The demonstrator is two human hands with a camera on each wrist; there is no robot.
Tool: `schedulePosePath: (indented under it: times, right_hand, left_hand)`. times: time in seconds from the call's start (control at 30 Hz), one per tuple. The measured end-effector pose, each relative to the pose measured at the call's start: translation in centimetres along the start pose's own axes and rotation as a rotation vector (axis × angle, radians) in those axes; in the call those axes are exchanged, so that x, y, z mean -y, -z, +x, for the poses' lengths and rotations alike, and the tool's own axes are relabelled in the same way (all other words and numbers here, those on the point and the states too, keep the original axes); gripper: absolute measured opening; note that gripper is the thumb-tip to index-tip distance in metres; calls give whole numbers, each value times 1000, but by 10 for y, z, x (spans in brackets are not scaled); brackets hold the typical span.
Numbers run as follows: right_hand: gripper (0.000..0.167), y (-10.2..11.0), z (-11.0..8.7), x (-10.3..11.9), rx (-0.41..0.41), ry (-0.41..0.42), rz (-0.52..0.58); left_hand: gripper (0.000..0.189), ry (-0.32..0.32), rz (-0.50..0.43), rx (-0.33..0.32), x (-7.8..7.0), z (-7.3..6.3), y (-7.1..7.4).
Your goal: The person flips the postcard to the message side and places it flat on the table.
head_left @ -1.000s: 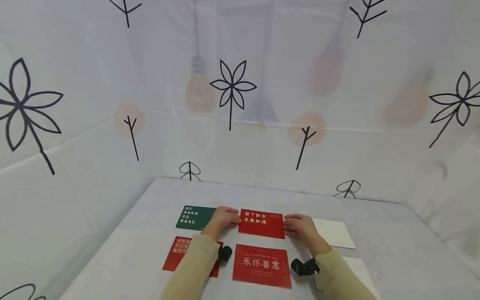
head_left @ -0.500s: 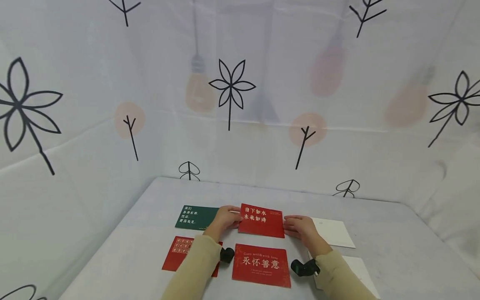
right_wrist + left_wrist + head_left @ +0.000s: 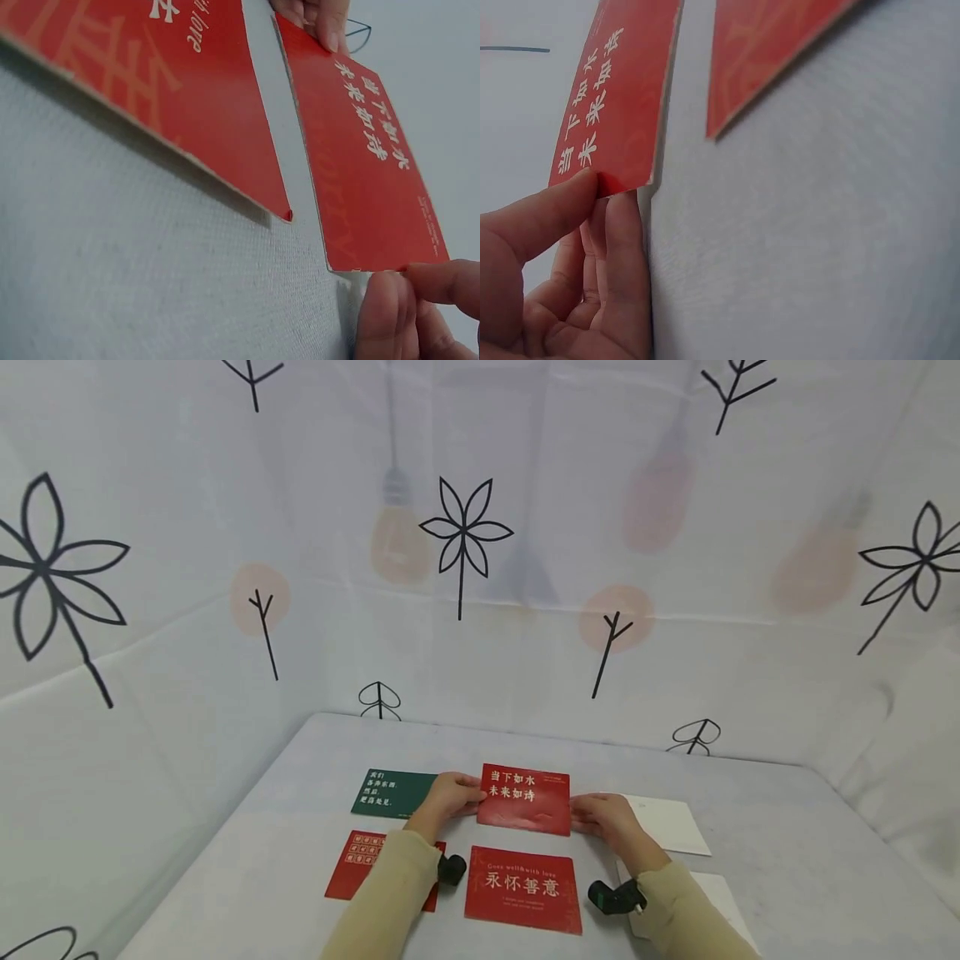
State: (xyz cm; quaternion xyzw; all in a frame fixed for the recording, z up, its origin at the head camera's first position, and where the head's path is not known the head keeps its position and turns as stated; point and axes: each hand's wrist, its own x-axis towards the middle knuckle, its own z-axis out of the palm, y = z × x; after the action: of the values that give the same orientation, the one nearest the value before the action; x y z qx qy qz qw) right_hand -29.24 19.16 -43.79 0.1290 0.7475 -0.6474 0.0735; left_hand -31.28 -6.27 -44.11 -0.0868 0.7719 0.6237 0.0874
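A red card with white Chinese characters (image 3: pixel 525 812) is held between both hands at the back middle of the table, its far edge raised off the cloth. My left hand (image 3: pixel 453 795) pinches its left edge, thumb on top and fingers beneath, plain in the left wrist view. At the opposite edge, my right hand (image 3: pixel 609 820) pinches the card between thumb and fingers; the right wrist view shows this grip (image 3: pixel 409 289) at the corner. Just in front lies another red card with white lettering (image 3: pixel 522 891), flat and untouched.
Left of the middle lie a green card (image 3: pixel 386 795) and a red card with small squares (image 3: pixel 348 870), partly covered by the left arm. Two white cards, one behind (image 3: pixel 669 825) and one nearer (image 3: pixel 720 902), lie at the right, partly behind the right arm. A patterned white curtain (image 3: pixel 480 677) stands behind the table.
The red card between my hands has tilted up, its far edge rising from the table. Both hands have stayed at its sides, with the right shifting very slightly. The other cards have not moved.
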Motion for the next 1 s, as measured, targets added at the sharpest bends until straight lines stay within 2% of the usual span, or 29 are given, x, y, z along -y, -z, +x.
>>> schedulePosePath:
  times: [0.33, 0.5, 0.67, 0.9, 1.0]
  right_hand:
    - [37, 3, -1, 4, 49, 4, -21]
    - [37, 5, -2, 4, 57, 33, -7]
    - [36, 6, -3, 5, 61, 66, 25]
    - [35, 6, -4, 11, 96, 118, 26]
    - [35, 7, -5, 14, 88, 117, 25]
  left_hand:
    - [28, 11, -18, 25, -1, 2, 2]
    - [30, 5, -37, 61, 2, 5, 2]
    - [32, -1, -52, 69, 2, 5, 3]
    - [31, -3, -163, 129, 0, 4, 6]
    - [30, -7, -177, 146, -1, 3, 8]
